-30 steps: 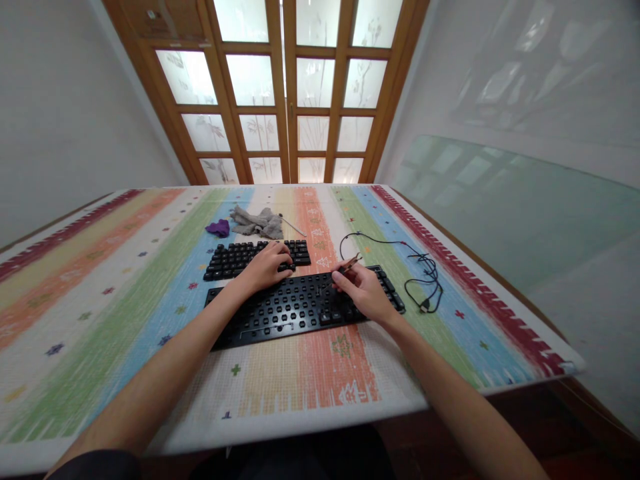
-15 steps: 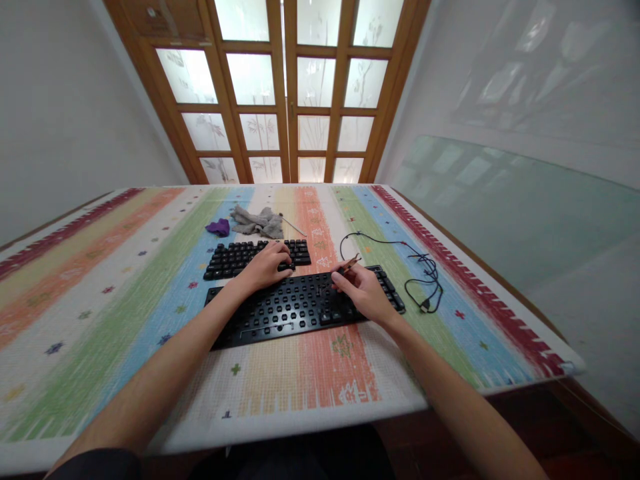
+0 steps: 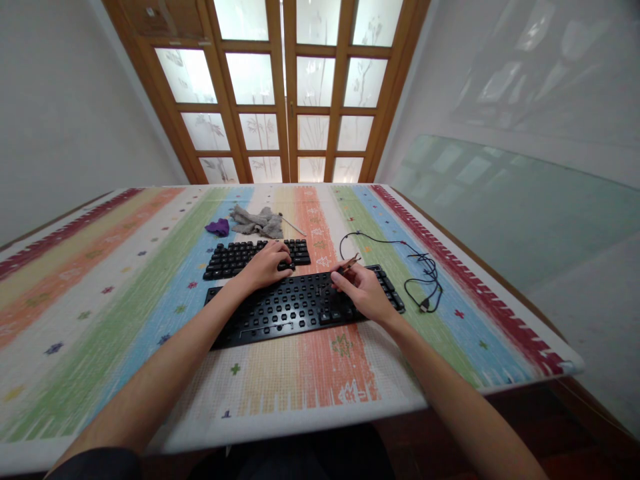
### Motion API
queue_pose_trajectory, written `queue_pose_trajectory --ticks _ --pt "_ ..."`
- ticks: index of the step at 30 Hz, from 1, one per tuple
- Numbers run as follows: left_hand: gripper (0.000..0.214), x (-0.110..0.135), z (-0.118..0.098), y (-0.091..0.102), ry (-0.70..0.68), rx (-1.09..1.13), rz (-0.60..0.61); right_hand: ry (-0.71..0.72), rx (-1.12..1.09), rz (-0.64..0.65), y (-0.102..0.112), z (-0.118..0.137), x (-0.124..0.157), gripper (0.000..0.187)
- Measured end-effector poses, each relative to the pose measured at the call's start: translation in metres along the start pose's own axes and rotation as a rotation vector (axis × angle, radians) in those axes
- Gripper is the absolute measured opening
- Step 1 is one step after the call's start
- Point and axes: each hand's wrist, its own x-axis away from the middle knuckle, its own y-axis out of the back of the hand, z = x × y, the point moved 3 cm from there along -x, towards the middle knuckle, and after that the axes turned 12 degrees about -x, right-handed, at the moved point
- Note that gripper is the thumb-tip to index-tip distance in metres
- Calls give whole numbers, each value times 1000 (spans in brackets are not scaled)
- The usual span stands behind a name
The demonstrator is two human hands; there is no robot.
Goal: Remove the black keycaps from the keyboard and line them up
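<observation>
A black keyboard (image 3: 280,313) lies across the cloth, most of its left and middle bare of keycaps, while keycaps sit on its right part. Behind it, loose black keycaps (image 3: 227,260) stand in rows. My left hand (image 3: 273,265) rests at the front of these rows, thumb and fingers closed around what looks like a black keycap (image 3: 291,266). My right hand (image 3: 364,288) is above the keyboard's right half, its fingers pinching a slim brown tool (image 3: 350,265) with a forked end pointing up. The tool's lower tip is hard to make out.
A grey cloth (image 3: 257,221) and a purple cloth (image 3: 218,227) lie behind the keycaps, beside a thin rod (image 3: 293,225). The keyboard's black cable (image 3: 425,267) is bundled on the right. A striped tablecloth (image 3: 150,287) covers the table.
</observation>
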Motion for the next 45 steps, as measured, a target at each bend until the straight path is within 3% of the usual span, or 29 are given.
queue_pose_trajectory --ticks 30,34,38,45 --pt "8 4 -4 9 19 20 -44 -27 -33 34 1 -1 1 34" --pt "9 15 -20 20 32 38 -77 -53 -40 60 2 4 1 39" --pt "14 32 -52 28 28 85 -59 -103 -85 130 4 12 4 41" --pt "28 56 -101 22 -25 169 22 -108 26 179 17 14 23 34"
